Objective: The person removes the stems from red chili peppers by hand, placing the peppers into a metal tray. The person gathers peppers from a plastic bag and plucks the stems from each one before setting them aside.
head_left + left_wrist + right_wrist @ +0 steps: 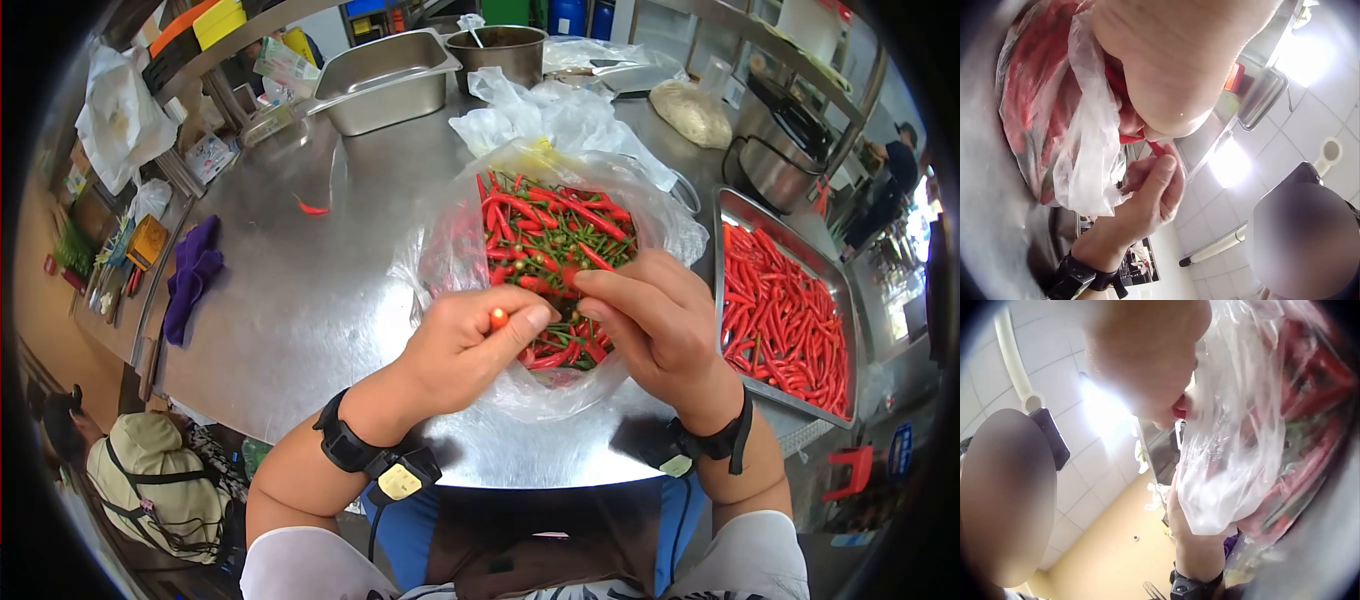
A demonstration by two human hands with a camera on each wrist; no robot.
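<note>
A clear plastic bag (450,235) of red chilies with green stems (585,215) lies open on the steel table. Over it, my left hand (465,345) holds a red chili (498,318), its rounded end showing between curled fingers and thumb. My right hand (665,315) faces it from the right, fingertips close to the left thumb. In the left wrist view, the right hand (1150,187) pinches a red chili (1157,149) between thumb and fingers. To the right, a metal tray (803,402) holds many red chilies (775,310) that look stemless.
A deep steel pan (390,108) and a pot (505,62) stand at the back. Crumpled plastic (560,115) lies behind the bag. A purple cloth (192,275) and a lone chili (312,209) lie to the left. A person with a beige backpack (150,475) is beyond the table's left edge.
</note>
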